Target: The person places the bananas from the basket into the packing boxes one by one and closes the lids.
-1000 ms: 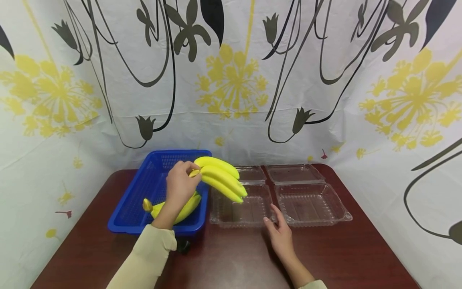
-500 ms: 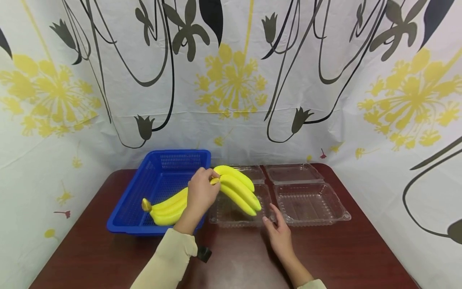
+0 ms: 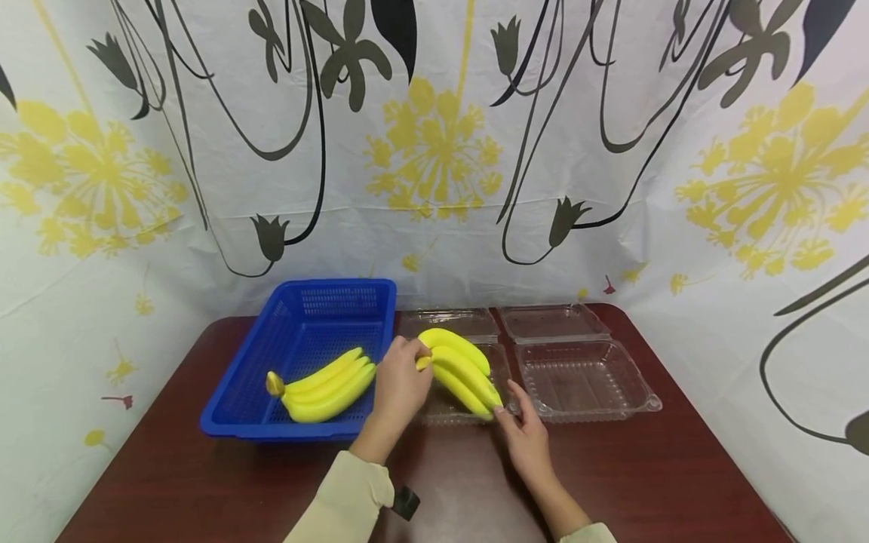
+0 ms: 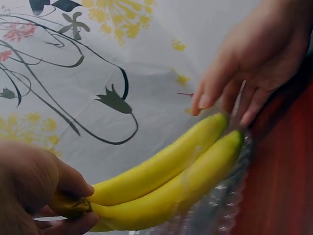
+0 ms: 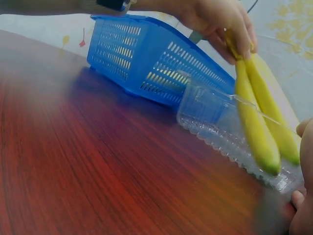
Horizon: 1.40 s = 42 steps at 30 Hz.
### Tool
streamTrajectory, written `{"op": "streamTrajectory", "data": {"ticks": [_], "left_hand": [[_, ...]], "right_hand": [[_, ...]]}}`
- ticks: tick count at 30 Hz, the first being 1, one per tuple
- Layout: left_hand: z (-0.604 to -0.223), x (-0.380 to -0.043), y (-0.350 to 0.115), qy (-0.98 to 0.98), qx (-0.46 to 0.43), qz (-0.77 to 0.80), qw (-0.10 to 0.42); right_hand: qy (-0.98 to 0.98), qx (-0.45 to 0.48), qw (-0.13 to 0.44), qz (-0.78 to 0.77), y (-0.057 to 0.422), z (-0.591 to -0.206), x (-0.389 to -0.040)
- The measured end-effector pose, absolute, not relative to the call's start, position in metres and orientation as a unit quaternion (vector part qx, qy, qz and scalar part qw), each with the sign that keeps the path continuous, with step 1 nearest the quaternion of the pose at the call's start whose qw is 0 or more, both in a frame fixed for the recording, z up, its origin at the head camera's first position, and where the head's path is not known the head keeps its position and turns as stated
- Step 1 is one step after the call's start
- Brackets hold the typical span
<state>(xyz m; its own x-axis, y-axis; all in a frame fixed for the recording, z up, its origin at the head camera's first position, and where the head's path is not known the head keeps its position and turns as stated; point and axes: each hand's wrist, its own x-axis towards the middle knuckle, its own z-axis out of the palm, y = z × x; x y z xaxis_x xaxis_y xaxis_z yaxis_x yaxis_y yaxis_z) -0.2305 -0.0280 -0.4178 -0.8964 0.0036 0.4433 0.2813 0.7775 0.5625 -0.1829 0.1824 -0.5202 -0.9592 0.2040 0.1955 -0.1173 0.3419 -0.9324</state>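
My left hand (image 3: pixel 402 381) pinches a bunch of yellow bananas (image 3: pixel 463 369) at its stem. The bunch slants down to the right over the left clear plastic clamshell container (image 5: pixel 208 128), its green tips low, near the front right corner. In the left wrist view the stem sits between thumb and fingers, and the bananas (image 4: pixel 161 191) stretch away from them. At that same corner is my right hand (image 3: pixel 529 445), fingers extended and spread, thumb right at the banana tips. In the right wrist view only part of this hand (image 5: pixel 304 166) shows.
A blue plastic basket (image 3: pixel 292 432) stands at the left with another banana bunch (image 3: pixel 329 391) inside. A second clear clamshell container (image 3: pixel 584 381) lies open at the right. Patterned cloth (image 3: pixel 434 249) hangs behind the dark red table (image 3: pixel 475 490).
My left hand has carried the banana bunch rightward and down, from beside the basket to the left container, its tips now meeting my right thumb in view. The right hand stays almost still.
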Motion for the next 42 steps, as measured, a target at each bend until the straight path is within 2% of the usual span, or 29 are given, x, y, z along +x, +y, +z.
{"op": "streamTrajectory", "data": {"ticks": [7, 19, 35, 42], "left_hand": [[-0.430, -0.225, -0.022, -0.908, -0.051, -0.367, 0.197], [-0.462, -0.232, -0.040, -0.904, -0.071, -0.374, 0.196], [-0.483, -0.239, -0.047, -0.911, -0.103, -0.310, 0.251], [-0.482, -0.235, -0.050, -0.925, -0.077, -0.299, 0.223]], "right_hand": [[-0.804, -0.028, 0.133, 0.579, 0.182, -0.517, -0.182], [-0.809, -0.043, 0.124, 0.573, 0.181, -0.519, -0.182], [-0.812, -0.050, 0.121, 0.569, 0.182, -0.520, -0.183], [-0.815, -0.051, 0.126, 0.564, 0.182, -0.520, -0.184]]}}
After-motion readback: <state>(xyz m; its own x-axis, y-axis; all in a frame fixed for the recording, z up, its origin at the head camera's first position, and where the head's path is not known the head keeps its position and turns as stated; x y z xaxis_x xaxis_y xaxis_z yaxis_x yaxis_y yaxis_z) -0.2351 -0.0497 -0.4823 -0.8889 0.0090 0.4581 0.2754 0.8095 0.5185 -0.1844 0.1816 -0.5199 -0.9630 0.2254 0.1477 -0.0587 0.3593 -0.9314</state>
